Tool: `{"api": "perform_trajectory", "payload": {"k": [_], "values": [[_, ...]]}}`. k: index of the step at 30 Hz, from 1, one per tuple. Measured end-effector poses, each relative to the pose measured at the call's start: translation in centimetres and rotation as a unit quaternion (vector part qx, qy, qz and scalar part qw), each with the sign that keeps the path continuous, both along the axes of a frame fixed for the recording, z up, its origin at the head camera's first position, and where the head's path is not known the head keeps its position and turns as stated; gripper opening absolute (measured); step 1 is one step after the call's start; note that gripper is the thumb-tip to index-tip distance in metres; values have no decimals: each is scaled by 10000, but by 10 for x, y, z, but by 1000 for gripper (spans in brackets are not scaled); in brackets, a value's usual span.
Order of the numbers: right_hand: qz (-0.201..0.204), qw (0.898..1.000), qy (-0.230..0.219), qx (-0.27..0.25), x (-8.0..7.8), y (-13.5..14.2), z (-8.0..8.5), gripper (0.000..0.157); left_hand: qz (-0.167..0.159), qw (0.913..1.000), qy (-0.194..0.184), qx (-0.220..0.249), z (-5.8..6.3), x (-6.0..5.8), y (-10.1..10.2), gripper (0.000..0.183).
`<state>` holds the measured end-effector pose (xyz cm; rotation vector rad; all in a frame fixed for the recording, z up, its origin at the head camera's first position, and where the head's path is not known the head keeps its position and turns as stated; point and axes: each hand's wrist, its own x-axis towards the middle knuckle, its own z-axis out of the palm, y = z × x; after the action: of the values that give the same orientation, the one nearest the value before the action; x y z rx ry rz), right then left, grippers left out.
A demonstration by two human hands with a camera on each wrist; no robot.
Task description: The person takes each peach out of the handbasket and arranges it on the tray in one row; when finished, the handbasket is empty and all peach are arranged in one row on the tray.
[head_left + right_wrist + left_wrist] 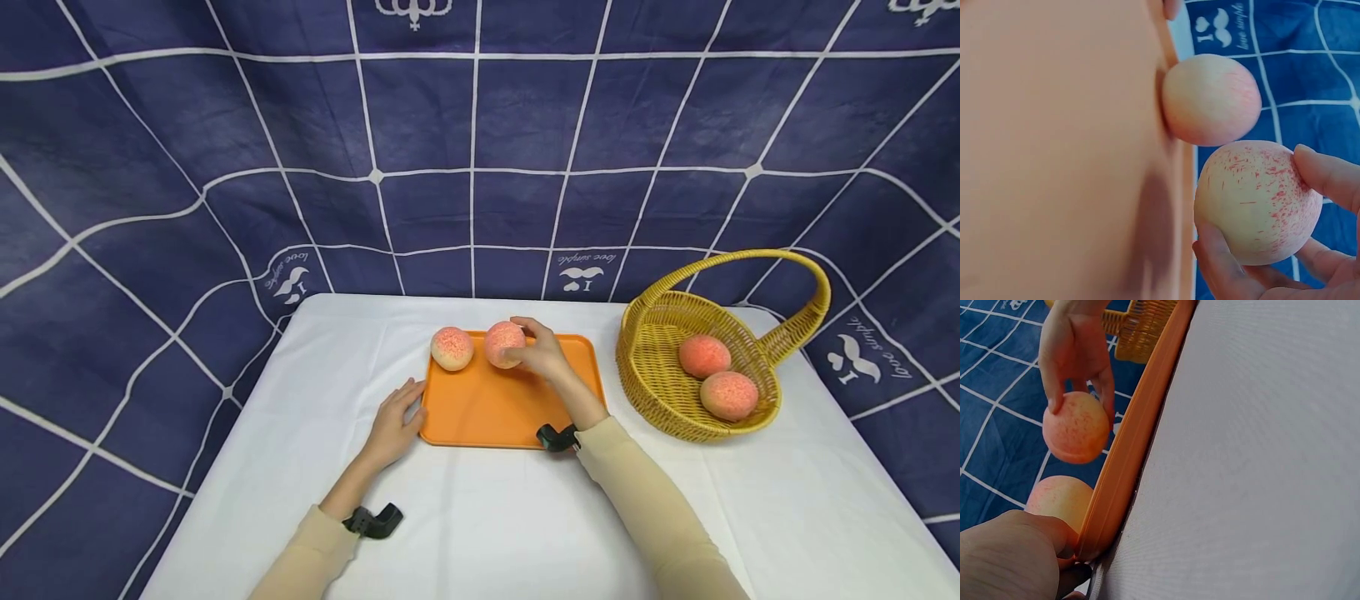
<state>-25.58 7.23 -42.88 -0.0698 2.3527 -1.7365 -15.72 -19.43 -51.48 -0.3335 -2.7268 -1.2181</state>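
Holding the first peach (498,345) in the right grip (542,354), with thumb and fingers curled round opposite sides; seemingly lifted clear of the orange tray (487,408), near its twelve o'clock edge. Squeeze only enough to prevent slipping, as with anything smooth and round likely to roll. If setting down, lower straight, touch the tray before loosening, then spread the fingers slowly, without a sideways push. Mind the second peach (452,348), just beside the first at nine o'clock and apart from it; avoid knocking it toward the rim.

Holding nothing in the left grip (395,425), with fingers loosely stretched at the tray's nine o'clock edge. Use light pressure there to steady the tray, without tipping it.

Farther out, toward three o'clock on the table (480,517), note the wicker basket (651,407), with the third peach (704,356) and fourth peach (730,396) inside; steer the right sleeve (652,500) wide of it.
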Motion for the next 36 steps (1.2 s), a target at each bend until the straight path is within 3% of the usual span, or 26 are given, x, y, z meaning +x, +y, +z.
{"api": "perform_trajectory", "payload": {"k": [17,36], "values": [[-102,9987,11,504,-11,-14,-20,65,59,9999,-145,7,0,0,2,48],[-150,9982,18,579,-13,-23,-24,68,29,10000,-89,5,3,1,1,48]]}}
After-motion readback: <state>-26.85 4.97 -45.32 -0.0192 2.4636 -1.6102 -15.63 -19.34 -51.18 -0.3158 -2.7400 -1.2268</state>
